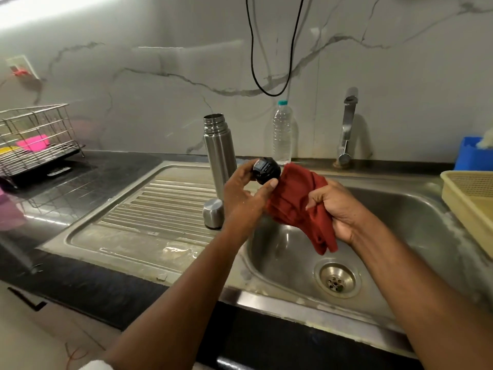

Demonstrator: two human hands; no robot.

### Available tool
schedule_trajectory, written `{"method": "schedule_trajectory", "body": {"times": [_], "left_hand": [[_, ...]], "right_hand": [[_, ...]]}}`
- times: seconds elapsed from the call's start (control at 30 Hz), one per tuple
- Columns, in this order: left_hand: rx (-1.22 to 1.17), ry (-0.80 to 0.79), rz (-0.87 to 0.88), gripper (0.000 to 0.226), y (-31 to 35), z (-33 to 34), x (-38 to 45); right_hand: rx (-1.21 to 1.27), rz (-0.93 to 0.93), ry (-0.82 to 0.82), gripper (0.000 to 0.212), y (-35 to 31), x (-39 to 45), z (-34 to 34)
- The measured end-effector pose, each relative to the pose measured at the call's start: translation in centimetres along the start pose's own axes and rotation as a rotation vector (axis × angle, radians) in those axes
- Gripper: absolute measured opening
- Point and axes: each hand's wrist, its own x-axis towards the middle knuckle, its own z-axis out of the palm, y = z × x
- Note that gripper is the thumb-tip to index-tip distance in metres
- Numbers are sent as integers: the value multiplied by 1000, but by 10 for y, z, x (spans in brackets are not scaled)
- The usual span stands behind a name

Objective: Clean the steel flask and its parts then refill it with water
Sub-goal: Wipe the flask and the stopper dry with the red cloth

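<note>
The open steel flask (219,150) stands upright on the sink's ribbed drainboard (160,206). Its steel cup lid (213,213) sits upside down just in front of it. My left hand (244,193) grips the black inner stopper (266,170) above the sink's left edge. My right hand (337,206) holds a bunched red cloth (298,204), whose upper end touches the stopper. The cloth's lower end hangs over the basin (416,222).
A clear plastic water bottle (282,132) and the steel tap (346,126) stand behind the basin. A yellow plastic basket (472,206) sits at the right, a blue box (472,153) behind it. A wire dish rack (34,140) stands at the left on the black counter. A black cable (266,86) hangs on the wall.
</note>
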Motion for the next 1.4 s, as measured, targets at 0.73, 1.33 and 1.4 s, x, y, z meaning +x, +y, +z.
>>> {"method": "schedule_trajectory", "body": {"times": [0.73, 1.33, 1.4], "left_hand": [[753, -43, -183, 70, 3, -131, -48], [-242, -252, -795, 53, 6, 62, 18], [-218, -217, -784, 40, 11, 65, 19]], "right_hand": [[-79, 10, 101, 69, 3, -7, -16], [-133, 37, 34, 43, -11, 14, -56], [-282, 67, 92, 29, -8, 13, -60]]}}
